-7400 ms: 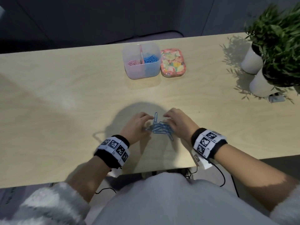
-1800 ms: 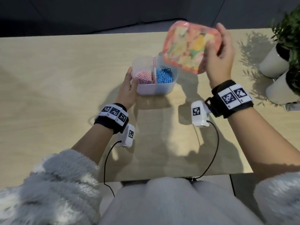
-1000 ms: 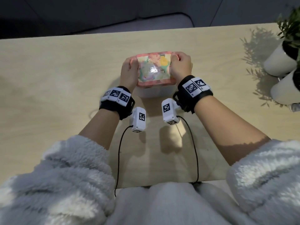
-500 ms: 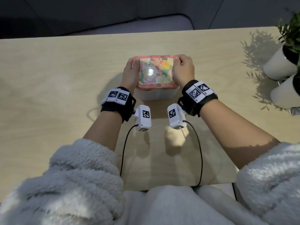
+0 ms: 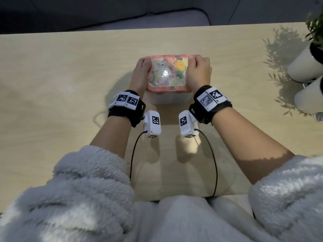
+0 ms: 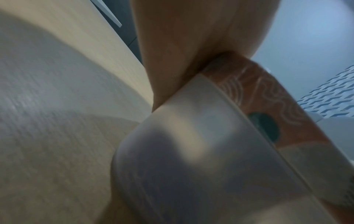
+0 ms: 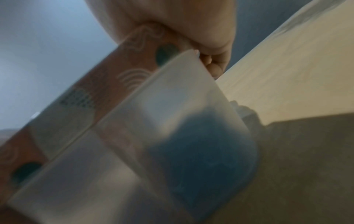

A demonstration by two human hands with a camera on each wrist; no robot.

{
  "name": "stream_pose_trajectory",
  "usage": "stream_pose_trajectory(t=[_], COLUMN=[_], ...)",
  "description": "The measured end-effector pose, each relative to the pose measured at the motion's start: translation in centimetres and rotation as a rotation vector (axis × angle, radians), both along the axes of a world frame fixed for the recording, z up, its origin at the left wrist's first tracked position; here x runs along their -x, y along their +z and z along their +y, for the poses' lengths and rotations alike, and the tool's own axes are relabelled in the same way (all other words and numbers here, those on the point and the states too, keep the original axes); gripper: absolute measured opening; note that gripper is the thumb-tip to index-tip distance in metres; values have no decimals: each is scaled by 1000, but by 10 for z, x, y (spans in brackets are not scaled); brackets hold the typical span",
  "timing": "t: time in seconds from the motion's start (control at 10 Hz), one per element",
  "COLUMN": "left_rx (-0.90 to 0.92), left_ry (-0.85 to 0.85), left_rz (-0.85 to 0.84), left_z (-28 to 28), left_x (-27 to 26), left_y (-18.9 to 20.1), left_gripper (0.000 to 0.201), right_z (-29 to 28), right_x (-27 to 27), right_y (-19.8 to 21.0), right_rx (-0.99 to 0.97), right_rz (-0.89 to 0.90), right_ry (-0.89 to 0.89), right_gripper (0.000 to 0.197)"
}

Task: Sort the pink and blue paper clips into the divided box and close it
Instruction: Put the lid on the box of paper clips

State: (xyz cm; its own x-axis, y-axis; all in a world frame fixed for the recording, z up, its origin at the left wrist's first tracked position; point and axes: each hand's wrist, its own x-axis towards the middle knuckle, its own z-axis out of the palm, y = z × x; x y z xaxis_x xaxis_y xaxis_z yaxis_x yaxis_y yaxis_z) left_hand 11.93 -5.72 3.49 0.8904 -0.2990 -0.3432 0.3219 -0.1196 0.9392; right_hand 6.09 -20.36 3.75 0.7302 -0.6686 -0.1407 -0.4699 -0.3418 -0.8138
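Now pressing lid (image 5: 167, 74) onto box (image 5: 170, 99), centre of frame.
Left hand (image 5: 139, 74) curled over lid's left edge, right hand (image 5: 198, 72) curled over its right edge, both gripping it. Floral lid seated on frosted box on table (image 5: 61, 70). Blue clips (image 7: 206, 151) dimly visible through box wall in right wrist view. White pots (image 5: 304, 67) at right edge.

Left hand (image 5: 139, 74): fingers curled, gripping the lid's (image 5: 167, 74) left edge.
Right hand (image 5: 198, 72): fingers curled, gripping the lid's right edge.
Forearms: bare, stretched forward, converging.
Wrists: black bands, raised off the table.
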Motion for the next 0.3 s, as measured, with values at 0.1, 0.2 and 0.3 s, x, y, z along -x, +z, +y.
stream_pose_trajectory(t=[0.1,0.2,0.3], left_rx=[-17,-67,-140], left_ry=[10,-1,-67], left_rz=[-32,-82,-91], left_z=[-1,-2,1], left_x=[4,2,1], left_y=[0,5,9], left_gripper=[13,14,35], right_z=[-1,1,-2], right_x=[0,-1,-2], right_y=[-3,4,6], right_rx=[37,69,64], right_rz=[11,25,111], right_ry=[-3,8,66], right_gripper=[36,38,44])
